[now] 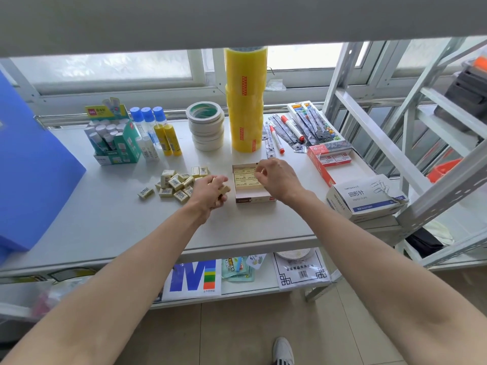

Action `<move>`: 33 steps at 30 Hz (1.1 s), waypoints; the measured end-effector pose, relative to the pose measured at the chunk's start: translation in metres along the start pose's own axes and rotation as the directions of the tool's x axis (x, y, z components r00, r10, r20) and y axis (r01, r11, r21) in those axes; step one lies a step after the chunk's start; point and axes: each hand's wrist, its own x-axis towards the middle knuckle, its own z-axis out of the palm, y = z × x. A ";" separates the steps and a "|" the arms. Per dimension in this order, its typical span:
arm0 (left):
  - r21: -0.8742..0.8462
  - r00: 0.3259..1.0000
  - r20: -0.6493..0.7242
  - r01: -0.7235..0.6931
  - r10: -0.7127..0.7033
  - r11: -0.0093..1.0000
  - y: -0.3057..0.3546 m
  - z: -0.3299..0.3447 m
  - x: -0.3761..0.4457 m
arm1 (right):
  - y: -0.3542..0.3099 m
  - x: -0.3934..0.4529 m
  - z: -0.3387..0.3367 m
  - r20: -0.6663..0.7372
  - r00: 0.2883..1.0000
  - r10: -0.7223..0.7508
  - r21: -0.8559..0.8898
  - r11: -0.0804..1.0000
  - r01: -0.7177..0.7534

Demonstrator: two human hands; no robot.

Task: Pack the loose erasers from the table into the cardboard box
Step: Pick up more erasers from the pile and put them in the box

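Observation:
A small open cardboard box (pixel 253 199) sits mid-table with rows of pale yellow erasers (pixel 243 175) lying flat inside. Left of it lies a heap of several loose wrapped erasers (pixel 175 184). My left hand (pixel 208 192) hovers between the heap and the box, its fingers curled round a few erasers (pixel 224 190). My right hand (pixel 276 177) is over the box's far right part, fingertips bent down at the top row; whether it pinches an eraser is hidden.
Behind stand a stack of yellow tape rolls (pixel 246 101), white tape rolls (pixel 207 127), glue bottles (pixel 158 130) and a glue-stick carton (pixel 116 135). Markers and pens (pixel 297 130), a red box (pixel 329 159) and a paper-clip box (pixel 366 198) lie right. A blue box (pixel 29 167) stands left.

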 end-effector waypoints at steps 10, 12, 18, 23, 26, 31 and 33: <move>-0.150 0.998 0.036 -0.054 0.060 0.987 0.001 -0.011 -0.008 | -0.053 -0.019 0.026 0.170 0.981 0.091 0.459 0.874 -0.161; -0.138 0.995 0.038 -0.083 0.089 0.987 0.000 -0.012 -0.010 | -0.058 -0.022 0.029 0.221 0.971 0.093 0.504 0.841 -0.195; -0.226 0.987 0.129 -0.066 0.097 0.972 0.000 -0.025 -0.017 | -0.061 -0.025 0.033 0.322 0.939 0.123 0.704 0.631 -0.324; -0.309 0.985 0.151 -0.031 0.081 0.951 -0.007 -0.038 -0.021 | -0.061 -0.027 0.029 0.331 0.936 0.122 0.824 0.446 -0.350; -0.301 0.980 0.179 -0.035 0.092 0.953 -0.010 -0.043 -0.024 | -0.062 -0.029 0.030 0.287 0.948 0.137 0.838 0.444 -0.318; -0.248 0.970 0.237 0.012 0.049 0.969 -0.007 -0.048 -0.031 | -0.057 -0.033 0.031 0.216 0.963 0.159 0.815 0.515 -0.267; -0.227 0.956 0.291 0.046 0.023 0.973 -0.006 -0.048 -0.032 | -0.058 -0.034 0.030 0.200 0.970 0.137 0.808 0.537 -0.242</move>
